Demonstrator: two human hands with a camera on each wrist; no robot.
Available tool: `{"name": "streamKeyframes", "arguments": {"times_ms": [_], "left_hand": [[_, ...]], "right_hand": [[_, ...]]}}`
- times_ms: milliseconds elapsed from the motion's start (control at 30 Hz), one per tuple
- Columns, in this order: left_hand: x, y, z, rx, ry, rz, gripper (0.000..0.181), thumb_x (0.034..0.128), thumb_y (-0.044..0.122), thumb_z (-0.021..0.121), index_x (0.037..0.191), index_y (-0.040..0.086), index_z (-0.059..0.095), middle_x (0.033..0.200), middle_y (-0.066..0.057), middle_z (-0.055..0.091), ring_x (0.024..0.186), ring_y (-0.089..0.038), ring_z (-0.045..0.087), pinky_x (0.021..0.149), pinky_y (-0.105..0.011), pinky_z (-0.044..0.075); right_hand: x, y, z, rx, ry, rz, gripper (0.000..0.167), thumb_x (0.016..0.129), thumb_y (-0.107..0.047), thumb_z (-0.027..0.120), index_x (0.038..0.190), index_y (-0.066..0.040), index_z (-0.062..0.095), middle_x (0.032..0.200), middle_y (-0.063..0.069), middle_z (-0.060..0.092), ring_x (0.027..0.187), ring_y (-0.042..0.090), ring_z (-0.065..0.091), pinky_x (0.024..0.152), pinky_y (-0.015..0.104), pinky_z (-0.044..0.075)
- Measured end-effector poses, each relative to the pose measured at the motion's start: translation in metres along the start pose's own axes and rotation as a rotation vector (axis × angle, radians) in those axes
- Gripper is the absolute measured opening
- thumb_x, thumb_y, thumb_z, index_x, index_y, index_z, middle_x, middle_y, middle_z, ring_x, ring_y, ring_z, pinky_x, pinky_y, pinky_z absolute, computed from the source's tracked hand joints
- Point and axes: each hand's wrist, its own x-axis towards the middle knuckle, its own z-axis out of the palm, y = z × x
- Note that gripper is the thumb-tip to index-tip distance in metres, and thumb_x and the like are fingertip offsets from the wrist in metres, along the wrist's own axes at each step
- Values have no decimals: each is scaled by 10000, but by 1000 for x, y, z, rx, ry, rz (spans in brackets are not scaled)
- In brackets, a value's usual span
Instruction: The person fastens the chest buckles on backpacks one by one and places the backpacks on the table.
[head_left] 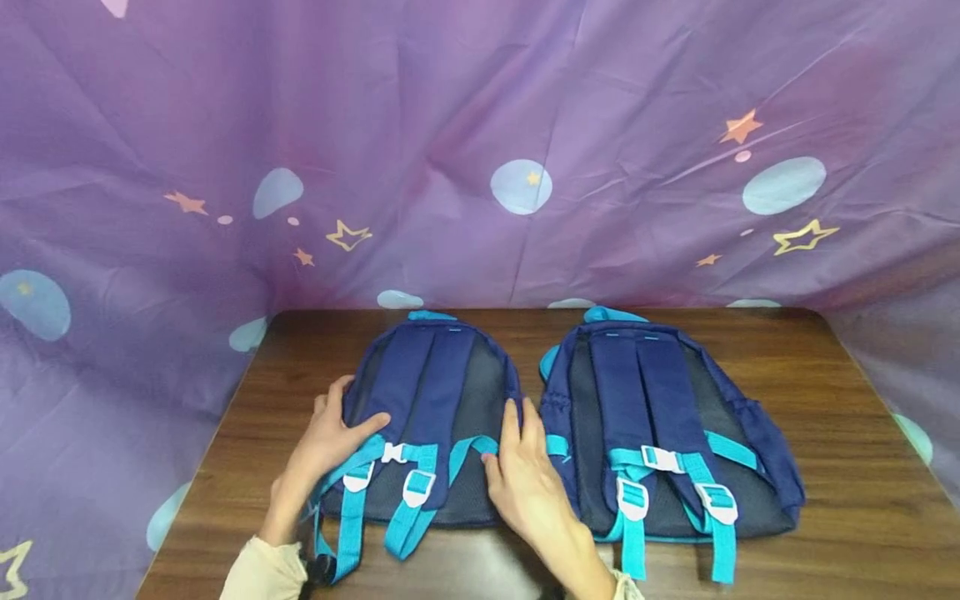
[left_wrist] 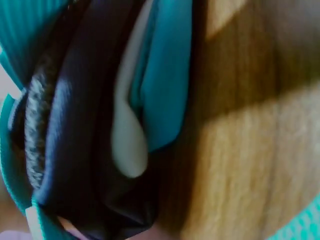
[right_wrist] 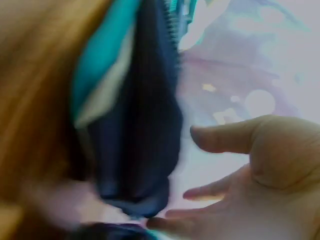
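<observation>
Two navy backpacks with turquoise straps lie side by side, their shoulder straps facing up. At the left backpack (head_left: 401,375), my left hand (head_left: 327,435) rests against the left side, its thumb spread over the strap area. My right hand (head_left: 528,483) is along that bag's right side, fingers extended into the narrow gap between the bags. The right wrist view shows this hand (right_wrist: 270,170) with its thumb and fingers apart, beside a dark bag side (right_wrist: 145,120). White buckles (head_left: 418,488) sit on the straps. The left wrist view shows the bag's side (left_wrist: 75,125) close up.
The right backpack (head_left: 678,400) lies just beside my right hand, its strap ends (head_left: 633,554) hanging toward the front. Both bags rest on a brown wooden table (head_left: 840,417). A purple curtain (head_left: 450,125) with stars and planets surrounds its back and sides.
</observation>
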Motion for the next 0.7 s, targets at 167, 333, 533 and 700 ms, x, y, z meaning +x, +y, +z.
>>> {"name": "streamKeyframes", "arguments": {"times_ms": [167,333,533,700], "left_hand": [[-14,5,-10,97,248,209,564,941,410,670,1370,69,531,1281,-177,564,1164,-361,557,942,-533,463],[-42,3,-28,79,144,358,259,938,234,701,1161,105,674,1033,7,675,963,-175,647,786,-344,519],[-83,-23,-32,177,174,305,371,890,221,751,1224,114,631,1105,6,635,905,-154,619,785,-371,530],[-106,-47,-20,188,222,241,367,808,136,806,1141,151,653,991,101,634,910,-79,632,776,-316,545]], "right_hand": [[11,-11,4,28,80,-235,551,874,-177,739,1345,28,538,1341,180,575,1285,333,526,1069,465,440],[28,-26,27,32,-18,-361,414,856,-281,743,1211,-90,649,1136,34,674,1090,214,593,952,380,481],[36,-40,59,-84,-140,-383,418,828,-373,766,1161,-135,681,1089,-11,679,1015,187,551,856,329,453],[39,-42,73,-115,-122,-417,200,823,-248,772,998,-163,727,992,-37,685,964,163,560,787,305,433]]}}
